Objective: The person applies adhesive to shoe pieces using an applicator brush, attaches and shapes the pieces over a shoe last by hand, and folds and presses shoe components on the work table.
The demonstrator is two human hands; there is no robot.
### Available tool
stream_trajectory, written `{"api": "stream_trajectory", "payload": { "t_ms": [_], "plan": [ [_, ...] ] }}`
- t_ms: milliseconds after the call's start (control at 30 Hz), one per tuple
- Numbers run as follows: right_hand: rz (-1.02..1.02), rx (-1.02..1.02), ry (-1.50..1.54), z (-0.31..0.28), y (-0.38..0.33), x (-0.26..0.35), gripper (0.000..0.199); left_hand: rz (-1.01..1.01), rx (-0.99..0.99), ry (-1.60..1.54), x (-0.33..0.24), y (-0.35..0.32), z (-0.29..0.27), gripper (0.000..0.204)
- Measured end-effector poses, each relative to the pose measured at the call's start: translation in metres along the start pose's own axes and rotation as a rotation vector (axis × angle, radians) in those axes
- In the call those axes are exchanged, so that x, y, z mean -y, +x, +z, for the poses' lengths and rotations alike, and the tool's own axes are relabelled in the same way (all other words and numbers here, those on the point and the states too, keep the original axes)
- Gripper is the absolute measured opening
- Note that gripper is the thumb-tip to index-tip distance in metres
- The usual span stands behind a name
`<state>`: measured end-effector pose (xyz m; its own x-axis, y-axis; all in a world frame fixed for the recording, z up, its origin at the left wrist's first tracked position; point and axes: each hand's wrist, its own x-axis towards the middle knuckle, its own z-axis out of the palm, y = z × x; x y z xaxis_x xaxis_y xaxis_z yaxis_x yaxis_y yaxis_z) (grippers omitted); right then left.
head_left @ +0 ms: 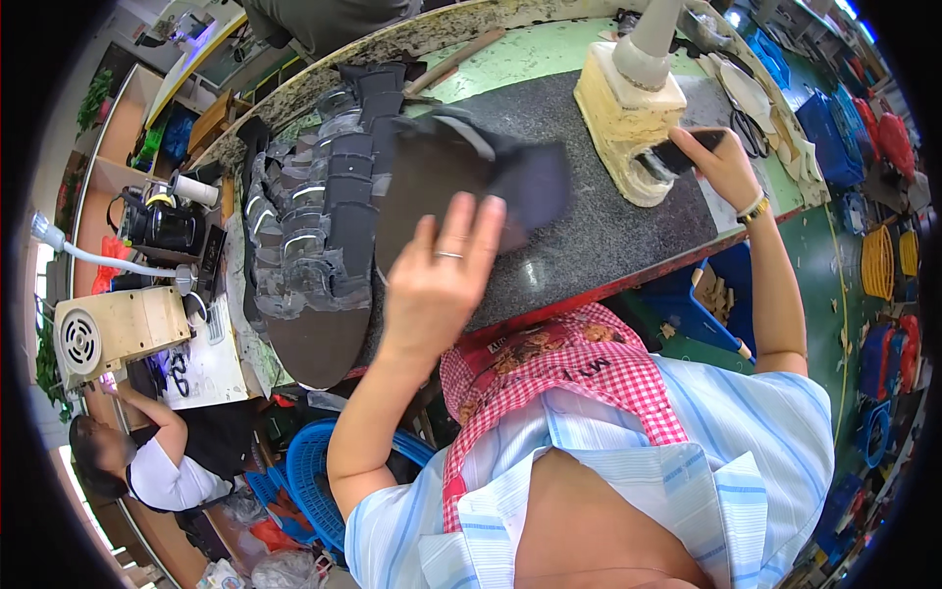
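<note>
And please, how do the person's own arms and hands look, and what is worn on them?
The left hand wears a plain silver-coloured ring. Below the right hand, a narrow gold-toned wristband circles the wrist. Both are ungloved. Short white-and-pale-blue striped sleeves leave the forearms bare.

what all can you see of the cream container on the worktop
The cream container is boxy with a rounded projecting front, crusted with yellowish residue; its material is unclear. A grey piece tapering upward rises from its top. It stands upright on the dark speckled slab. The brush in the right grip is at its front; contact is unclear.
</note>
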<state>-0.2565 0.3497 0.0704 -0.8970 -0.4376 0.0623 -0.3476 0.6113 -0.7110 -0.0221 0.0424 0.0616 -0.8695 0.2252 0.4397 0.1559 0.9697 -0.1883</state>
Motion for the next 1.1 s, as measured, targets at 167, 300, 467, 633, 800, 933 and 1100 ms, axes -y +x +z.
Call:
{"api": "stream_trajectory", "payload": {
  "t_ms": [167,300,467,633,800,933,1100],
  "plan": [
    [0.246,0.207,0.246,-0.028,-0.024,0.004,0.035,-0.019,0.32,-0.328,-0.02,-0.023,0.051,0.058],
    [0.215,0.154,0.6,0.012,-0.012,0.017,0.04,-0.181,0.065,-0.451,-0.013,-0.015,0.065,0.07],
    [0.098,0.326,0.157,0.107,0.043,0.056,0.054,-0.28,0.174,-0.349,-0.019,-0.022,0.088,0.074],
    [-0.056,0.306,0.099,0.119,0.047,0.063,0.041,-0.319,0.166,-0.346,-0.019,-0.027,0.086,0.074],
    [-0.431,0.493,0.275,0.105,-0.012,0.036,0.015,-0.345,0.178,-0.37,-0.018,-0.024,0.084,0.074],
    [-0.386,0.376,0.346,0.105,0.002,0.065,0.013,-0.307,0.235,-0.403,-0.006,-0.029,0.077,0.066],
    [-0.842,0.442,0.176,0.125,-0.004,0.065,0.009,-0.251,0.312,-0.435,0.004,-0.025,0.074,0.055]
  ]
}}
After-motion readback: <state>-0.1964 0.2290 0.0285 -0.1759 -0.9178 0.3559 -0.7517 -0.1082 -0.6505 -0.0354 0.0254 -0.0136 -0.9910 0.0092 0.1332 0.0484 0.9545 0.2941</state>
